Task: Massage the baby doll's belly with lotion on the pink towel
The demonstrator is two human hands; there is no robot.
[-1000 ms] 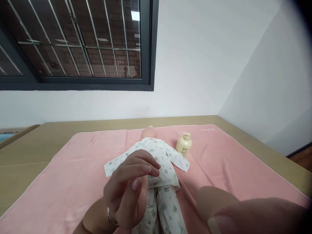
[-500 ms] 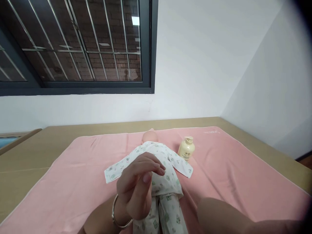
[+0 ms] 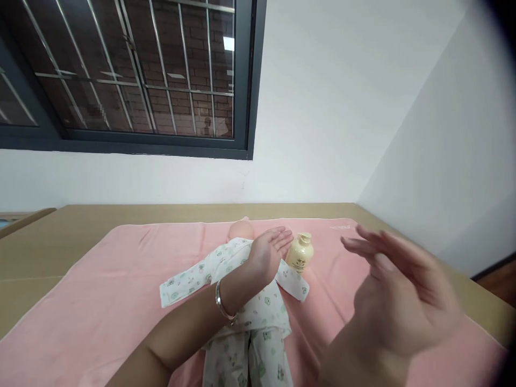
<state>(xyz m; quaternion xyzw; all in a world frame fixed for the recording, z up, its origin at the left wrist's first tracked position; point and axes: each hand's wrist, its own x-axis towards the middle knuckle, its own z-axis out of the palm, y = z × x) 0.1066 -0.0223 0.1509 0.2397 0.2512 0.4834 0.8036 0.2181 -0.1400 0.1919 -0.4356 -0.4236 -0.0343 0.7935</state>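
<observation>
My left hand [image 3: 271, 253], with a silver bangle [image 3: 222, 302] on its wrist, is held palm up, fingers stretched out and nothing in it. It hovers over the chest of a baby doll [image 3: 262, 312] in a white printed top and trousers, close to a pale yellow pump bottle [image 3: 300, 252] without touching it as far as I can see. My right hand [image 3: 403, 295], blurred by motion, is raised at the right, fingers extended and slightly bent, with no object visible in it. The doll's head [image 3: 241, 230] lies at the far end; my left forearm covers part of its body.
A pink blanket [image 3: 100, 301] lies under the doll on a wooden-coloured table [image 3: 36, 252] with raised edges. White walls [image 3: 322, 107] rise behind and to the right. A dark-framed window [image 3: 248, 80] with metal bars is at the upper left.
My left hand has gone from curled fingers over the doll's front to palm up and stretched farther forward near the bottle. My right hand has risen into view at the right.
</observation>
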